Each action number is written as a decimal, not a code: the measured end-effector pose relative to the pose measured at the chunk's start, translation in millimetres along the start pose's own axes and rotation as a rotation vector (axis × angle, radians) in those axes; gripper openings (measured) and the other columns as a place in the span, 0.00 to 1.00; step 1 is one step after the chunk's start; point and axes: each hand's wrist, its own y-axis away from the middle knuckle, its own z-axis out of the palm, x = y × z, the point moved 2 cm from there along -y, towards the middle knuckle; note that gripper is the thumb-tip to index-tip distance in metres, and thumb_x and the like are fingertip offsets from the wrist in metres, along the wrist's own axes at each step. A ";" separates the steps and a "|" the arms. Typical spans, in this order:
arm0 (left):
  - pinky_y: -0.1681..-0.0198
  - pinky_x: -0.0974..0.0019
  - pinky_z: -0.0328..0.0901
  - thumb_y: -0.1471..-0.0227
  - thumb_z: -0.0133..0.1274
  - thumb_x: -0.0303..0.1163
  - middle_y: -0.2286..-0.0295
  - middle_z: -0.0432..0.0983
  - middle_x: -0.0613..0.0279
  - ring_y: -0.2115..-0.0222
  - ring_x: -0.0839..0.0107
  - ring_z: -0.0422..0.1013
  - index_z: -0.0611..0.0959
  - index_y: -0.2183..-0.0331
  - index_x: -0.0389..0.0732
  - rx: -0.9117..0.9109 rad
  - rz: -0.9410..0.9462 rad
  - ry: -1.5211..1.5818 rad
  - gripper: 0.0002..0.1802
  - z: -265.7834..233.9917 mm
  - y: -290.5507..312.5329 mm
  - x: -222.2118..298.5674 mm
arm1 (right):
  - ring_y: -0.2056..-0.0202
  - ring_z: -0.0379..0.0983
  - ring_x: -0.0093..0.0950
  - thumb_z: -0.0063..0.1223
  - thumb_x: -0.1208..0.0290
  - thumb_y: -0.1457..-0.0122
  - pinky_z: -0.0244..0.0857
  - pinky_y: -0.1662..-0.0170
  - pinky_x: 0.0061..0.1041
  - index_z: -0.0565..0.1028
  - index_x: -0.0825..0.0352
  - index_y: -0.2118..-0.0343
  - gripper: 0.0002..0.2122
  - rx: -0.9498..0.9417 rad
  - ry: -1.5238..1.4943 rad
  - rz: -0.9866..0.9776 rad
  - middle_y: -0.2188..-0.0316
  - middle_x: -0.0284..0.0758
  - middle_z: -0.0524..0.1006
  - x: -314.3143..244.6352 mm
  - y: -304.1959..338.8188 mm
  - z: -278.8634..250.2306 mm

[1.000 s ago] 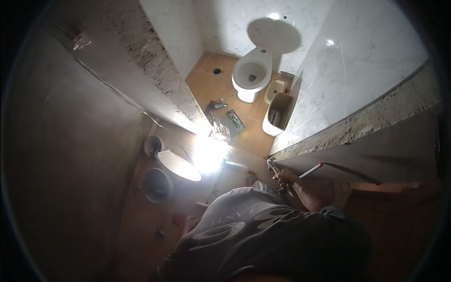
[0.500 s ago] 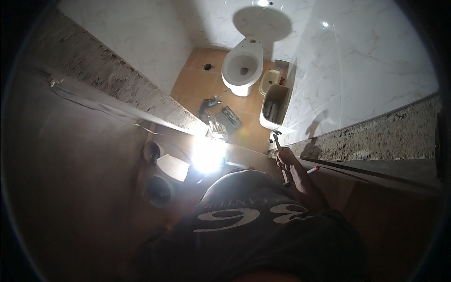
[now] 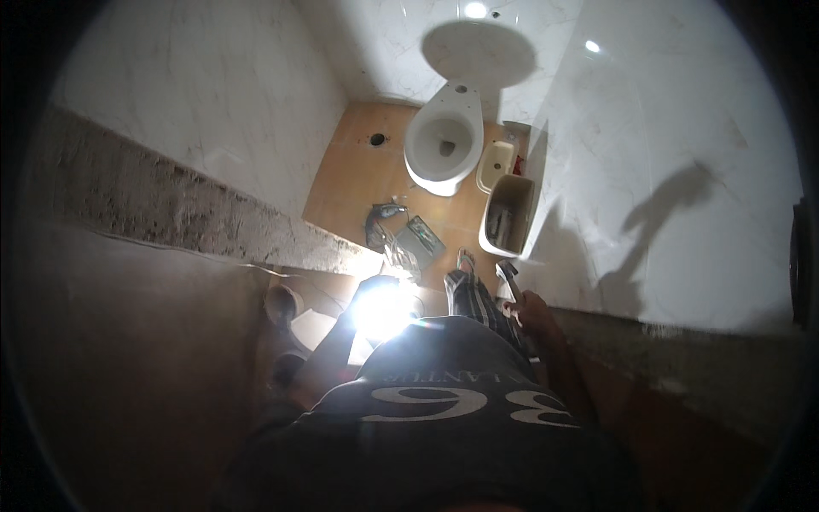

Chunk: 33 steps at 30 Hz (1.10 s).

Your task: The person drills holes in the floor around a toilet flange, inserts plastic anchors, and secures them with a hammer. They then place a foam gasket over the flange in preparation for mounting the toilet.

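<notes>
My right hand [image 3: 534, 314] is closed round the handle of a hammer [image 3: 508, 273], whose head points forward beside the doorway's right side. A glaring lamp [image 3: 382, 314] is in front of my body on the left. My left forearm [image 3: 328, 363] runs up to this lamp, and my left hand appears to hold it, though glare hides the fingers. Between the lamp and the hammer, my leg in striped trousers [image 3: 482, 303] reaches forward, the foot [image 3: 465, 260] on the tan floor.
Ahead stands a white toilet bowl [image 3: 444, 158]. To its right are an open cistern tank [image 3: 505, 220] and its lid [image 3: 495, 167]. A grey case [image 3: 421, 242] and a dark tool [image 3: 375, 226] lie on the floor. Left is a floor hole [image 3: 377, 139]; rough wall edges [image 3: 196, 205] flank the doorway.
I have stepped forward, and one leg and foot now show on the floor. The hammer stays in my right hand, now lower in view. Its shadow on the right wall has grown.
</notes>
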 end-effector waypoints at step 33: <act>0.78 0.51 0.72 0.43 0.60 0.35 0.77 0.78 0.54 0.78 0.59 0.79 0.83 0.69 0.36 -0.215 -1.497 -0.386 0.11 -321.4 -272.5 -181.7 | 0.87 0.66 0.23 0.63 0.66 0.42 0.63 0.87 0.27 0.70 0.70 0.70 0.14 0.143 -0.305 0.238 0.84 0.32 0.70 -184.9 -310.2 -65.6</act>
